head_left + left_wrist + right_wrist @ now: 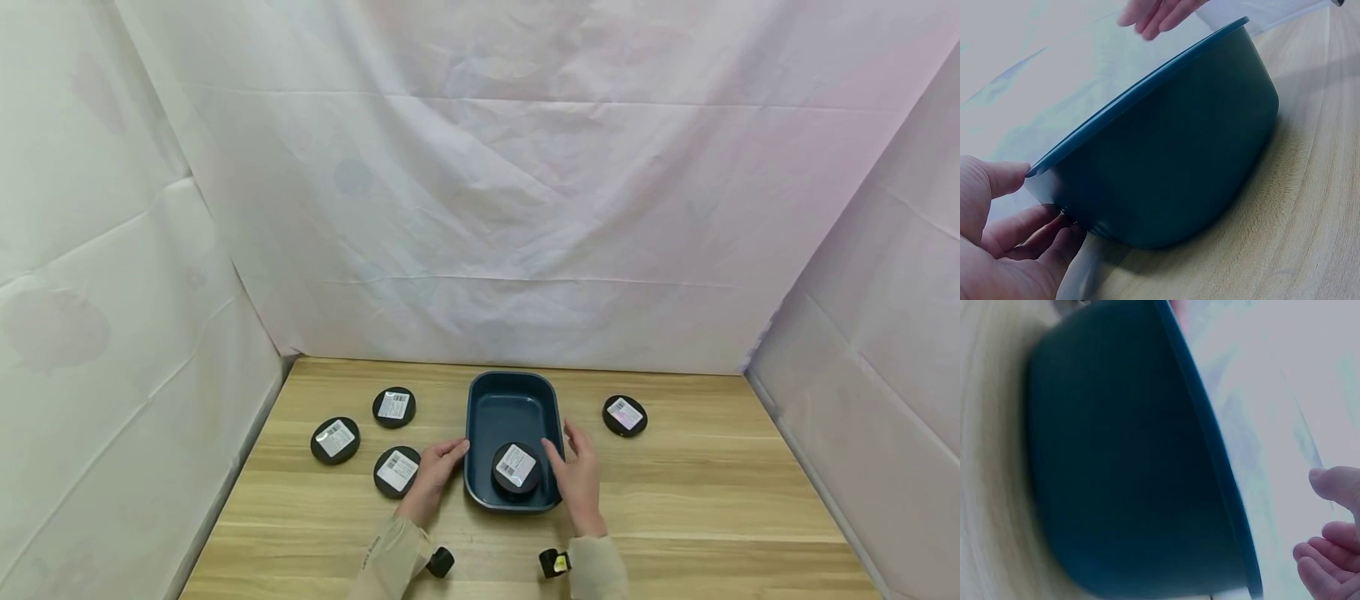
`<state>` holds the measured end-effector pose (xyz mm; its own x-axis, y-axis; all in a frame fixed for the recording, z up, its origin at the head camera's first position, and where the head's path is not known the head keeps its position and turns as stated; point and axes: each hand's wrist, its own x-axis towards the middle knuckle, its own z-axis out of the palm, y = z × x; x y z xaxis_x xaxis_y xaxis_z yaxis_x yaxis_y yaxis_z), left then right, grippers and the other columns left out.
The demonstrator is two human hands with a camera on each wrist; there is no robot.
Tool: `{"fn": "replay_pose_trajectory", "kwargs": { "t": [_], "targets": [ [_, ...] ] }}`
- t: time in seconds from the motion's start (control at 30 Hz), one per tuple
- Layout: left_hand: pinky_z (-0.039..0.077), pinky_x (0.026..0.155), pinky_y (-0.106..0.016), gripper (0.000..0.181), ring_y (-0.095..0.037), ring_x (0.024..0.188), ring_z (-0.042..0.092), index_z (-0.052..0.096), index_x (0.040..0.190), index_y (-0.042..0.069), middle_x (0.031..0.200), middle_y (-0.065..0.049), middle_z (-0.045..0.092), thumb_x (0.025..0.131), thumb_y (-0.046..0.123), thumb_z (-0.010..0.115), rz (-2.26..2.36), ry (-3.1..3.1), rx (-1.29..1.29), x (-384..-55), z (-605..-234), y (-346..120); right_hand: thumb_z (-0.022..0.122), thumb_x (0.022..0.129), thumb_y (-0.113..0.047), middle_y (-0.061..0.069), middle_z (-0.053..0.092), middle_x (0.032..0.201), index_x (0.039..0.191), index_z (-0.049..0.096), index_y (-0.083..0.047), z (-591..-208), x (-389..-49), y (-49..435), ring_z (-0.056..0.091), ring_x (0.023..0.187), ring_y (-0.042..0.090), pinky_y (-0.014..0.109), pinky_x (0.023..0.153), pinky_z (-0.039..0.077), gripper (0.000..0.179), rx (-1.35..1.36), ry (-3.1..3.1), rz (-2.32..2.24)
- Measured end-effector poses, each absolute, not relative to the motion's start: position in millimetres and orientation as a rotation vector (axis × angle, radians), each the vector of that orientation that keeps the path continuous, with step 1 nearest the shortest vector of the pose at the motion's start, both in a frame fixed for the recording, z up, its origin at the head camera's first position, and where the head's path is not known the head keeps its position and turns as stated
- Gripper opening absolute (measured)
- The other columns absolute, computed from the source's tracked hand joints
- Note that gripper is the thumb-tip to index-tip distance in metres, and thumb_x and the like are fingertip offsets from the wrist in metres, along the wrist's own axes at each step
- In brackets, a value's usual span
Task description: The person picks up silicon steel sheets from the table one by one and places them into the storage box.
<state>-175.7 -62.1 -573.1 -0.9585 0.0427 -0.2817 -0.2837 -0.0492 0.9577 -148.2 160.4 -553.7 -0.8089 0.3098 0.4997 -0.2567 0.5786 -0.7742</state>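
A dark blue rectangular basin with rounded corners (510,410) stands on the wooden table. Inside its near end lies a black round disc with a white barcode label (517,467). At the basin's left side my left hand (432,477) holds it, thumb at the rim and fingers bent against the outer wall, as the left wrist view shows. My right hand (579,481) is at the right rim, thumb over the inside edge and fingers apart. In the right wrist view that hand's fingers (1335,559) hold nothing and stand off the basin wall.
Left of the basin lie several labelled black discs: a far one (393,407), an outer one (335,440) and one (397,472) beside my left hand. Another disc (625,416) lies to the right. White cloth (495,192) hangs behind and along both sides of the table.
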Motion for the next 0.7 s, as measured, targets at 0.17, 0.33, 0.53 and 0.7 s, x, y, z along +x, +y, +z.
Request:
{"fn": "replay_pose_trajectory", "kwargs": {
  "t": [0.17,0.33,0.53,0.7],
  "targets": [
    [0.044,0.091,-0.031,0.037,-0.020,0.105,0.058,0.062,0.113,-0.012,0.115,-0.021,0.063,0.091,0.018,0.062,2.101,2.011,-0.273,-181,-589,-62,0.078,0.070,0.004,0.027,0.063,0.105,0.112,0.060,0.012,-554,-149,180,0.060,0.096,0.038,0.043,0.081,0.049,0.046,-0.119,-2.143,1.173],
    [0.044,0.094,-0.035,0.038,-0.022,0.107,0.057,0.063,0.112,-0.010,0.114,-0.020,0.064,0.090,0.020,0.063,2.095,2.015,-0.286,-184,-592,-61,0.077,0.072,0.003,0.027,0.061,0.109,0.114,0.059,0.011,-555,-145,196,0.059,0.099,0.037,0.023,0.086,0.048,0.047,-0.219,-2.129,1.193],
    [0.044,0.093,-0.035,0.038,-0.022,0.107,0.057,0.062,0.113,-0.011,0.115,-0.021,0.063,0.090,0.020,0.062,2.092,2.019,-0.271,-182,-589,-62,0.078,0.071,0.002,0.027,0.060,0.107,0.115,0.058,0.012,-561,-139,214,0.058,0.098,0.037,0.001,0.082,0.035,0.049,-0.310,-2.092,1.174],
    [0.043,0.093,-0.037,0.037,-0.026,0.108,0.056,0.060,0.113,-0.014,0.116,-0.025,0.061,0.091,0.015,0.060,2.096,2.003,-0.247,-176,-575,-63,0.078,0.072,0.001,0.028,0.057,0.109,0.119,0.055,0.013,-563,-133,222,0.055,0.102,0.039,0.000,0.083,0.032,0.053,-0.378,-2.086,1.171]
  ]
}}
